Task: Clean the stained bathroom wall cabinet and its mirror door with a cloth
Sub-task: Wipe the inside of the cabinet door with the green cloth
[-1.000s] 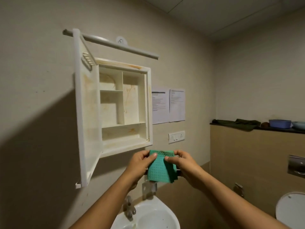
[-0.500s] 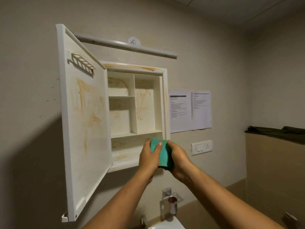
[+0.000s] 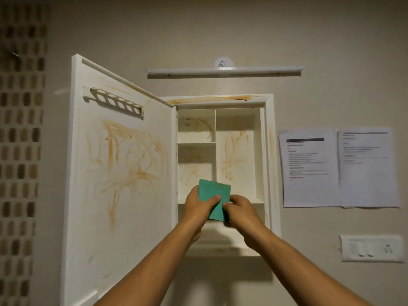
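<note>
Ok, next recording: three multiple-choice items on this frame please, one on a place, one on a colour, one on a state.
1. Relative to the white plastic wall cabinet, where do the two printed white paper sheets hang? A. Left. B. Above. C. Right.
2. What colour is the folded square cloth held by the left hand and right hand? A. Teal green. B. Yellow. C. Red.
3. The cabinet's orange-stained white door is: A. Shut. B. Swung open leftward. C. Removed.
Answers: C, the sheets lie past its right frame; A, teal shows between both hands; B, its inner face and the shelves are exposed.
</note>
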The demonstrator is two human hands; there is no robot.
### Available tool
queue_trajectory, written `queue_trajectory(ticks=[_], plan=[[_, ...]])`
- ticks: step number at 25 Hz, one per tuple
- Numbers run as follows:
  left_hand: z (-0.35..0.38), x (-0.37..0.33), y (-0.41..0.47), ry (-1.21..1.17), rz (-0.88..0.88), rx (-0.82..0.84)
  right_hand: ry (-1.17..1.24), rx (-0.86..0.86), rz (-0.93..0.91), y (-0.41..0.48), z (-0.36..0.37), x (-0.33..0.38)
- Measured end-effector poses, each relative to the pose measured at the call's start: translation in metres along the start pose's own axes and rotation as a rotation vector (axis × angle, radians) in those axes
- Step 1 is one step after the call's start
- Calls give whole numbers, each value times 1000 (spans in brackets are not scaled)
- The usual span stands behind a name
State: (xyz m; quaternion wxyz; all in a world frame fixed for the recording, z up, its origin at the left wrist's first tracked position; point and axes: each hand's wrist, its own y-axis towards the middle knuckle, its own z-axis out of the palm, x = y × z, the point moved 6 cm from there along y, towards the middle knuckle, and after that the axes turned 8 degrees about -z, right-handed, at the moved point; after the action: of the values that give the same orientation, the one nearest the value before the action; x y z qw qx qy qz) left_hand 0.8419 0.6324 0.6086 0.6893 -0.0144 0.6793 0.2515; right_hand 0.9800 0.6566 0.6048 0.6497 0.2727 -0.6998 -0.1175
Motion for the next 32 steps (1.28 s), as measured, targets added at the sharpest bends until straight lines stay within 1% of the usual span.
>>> queue_trajectory(ticks=[2, 3, 5, 6, 9, 10, 11, 13, 16, 17, 18, 19, 20, 21, 23, 25, 26, 29, 31, 32], plan=[[-4, -10, 6, 65, 22, -45, 93, 97, -12, 23, -7, 2], [-5, -16, 6, 113, 34, -42, 135, 125, -23, 35, -13, 7], [-8, -25, 4, 206, 46, -38, 114, 226, -66, 58, -16, 15], [-11, -30, 3, 219, 41, -34, 114, 251, -96, 66, -16, 19], [-33, -46, -1, 186, 13, -73, 281, 236, -102, 86, -10, 21], [-42, -52, -4, 181, 10, -104, 322, 280, -98, 90, -4, 22], [-49, -60, -6, 218, 27, -144, 351, 355, -101, 93, 2, 27], [-59, -82, -11, 366, 97, -209, 350, 551, -133, 98, 20, 39], [-60, -119, -18, 560, 199, -222, 295, 831, -164, 97, 41, 62], [-60, -133, -20, 634, 230, -243, 301, 886, -170, 96, 47, 70], [-60, -147, -24, 712, 266, -268, 320, 906, -172, 97, 53, 77], [-63, -162, -28, 824, 318, -313, 357, 894, -174, 98, 59, 84], [-66, -179, -35, 963, 391, -373, 401, 834, -183, 102, 65, 91], [-69, -197, -44, 1105, 472, -439, 441, 739, -192, 106, 69, 98], [-76, -228, -64, 1298, 624, -536, 490, 508, -220, 118, 71, 110], [-87, -252, -84, 1451, 709, -597, 505, 316, -286, 124, 70, 126], [-94, -262, -93, 1523, 736, -627, 471, 227, -355, 126, 70, 135], [-115, -277, -114, 1696, 789, -690, 260, 6, -568, 132, 72, 163], [-130, -276, -124, 1741, 755, -738, 139, -69, -665, 135, 80, 178], [-138, -274, -128, 1704, 718, -751, 81, -76, -689, 138, 88, 182]])
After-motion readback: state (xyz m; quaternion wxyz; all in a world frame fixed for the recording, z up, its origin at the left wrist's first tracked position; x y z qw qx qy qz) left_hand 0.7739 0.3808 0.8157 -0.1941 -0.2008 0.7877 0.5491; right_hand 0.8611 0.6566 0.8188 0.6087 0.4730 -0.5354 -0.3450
